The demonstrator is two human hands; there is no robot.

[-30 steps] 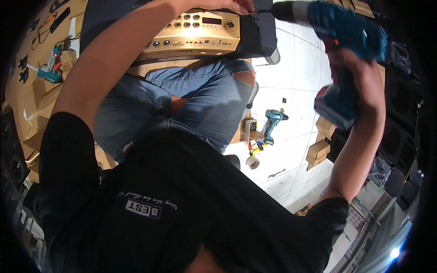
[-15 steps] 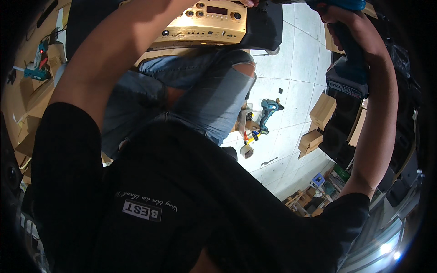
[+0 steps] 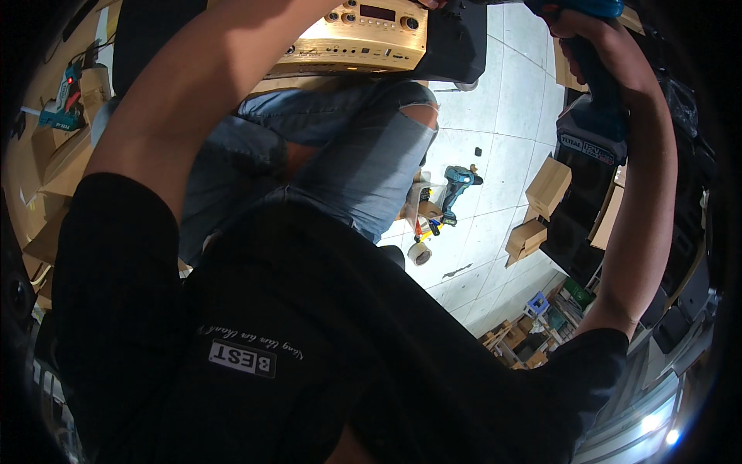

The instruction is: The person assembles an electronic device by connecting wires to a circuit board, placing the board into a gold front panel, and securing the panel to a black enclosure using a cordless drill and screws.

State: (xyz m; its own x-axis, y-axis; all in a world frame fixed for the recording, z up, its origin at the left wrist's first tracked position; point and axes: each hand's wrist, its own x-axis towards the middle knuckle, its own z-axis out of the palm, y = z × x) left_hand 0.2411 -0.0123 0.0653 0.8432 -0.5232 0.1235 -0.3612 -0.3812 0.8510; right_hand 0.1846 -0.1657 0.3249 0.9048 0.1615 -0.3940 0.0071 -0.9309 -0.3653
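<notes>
My right hand (image 3: 583, 31) is wrapped round the grip of a blue and black cordless drill (image 3: 591, 127) at the upper right. The drill's nose points left along the top edge of the picture, and its tip is cut off. Only a bit of my left hand (image 3: 433, 3) shows at the top edge, close to the drill's nose; whether it holds anything is out of sight. Below that hand lies a gold control panel (image 3: 371, 48) with knobs, a dark display and a row of sockets. It is set in a black cabinet (image 3: 456, 54) in front of my knees.
On the tiled floor to the right lie a second teal cordless drill (image 3: 459, 185), a clear bin of tools (image 3: 423, 203) and a tape roll (image 3: 420, 254). Cardboard boxes (image 3: 549, 188) stand farther right. At the left is a teal glue gun (image 3: 63, 112) near open cartons.
The gold panel and black cabinet sit slightly farther right and higher in the picture. My right hand keeps its grip on the drill, almost unmoved.
</notes>
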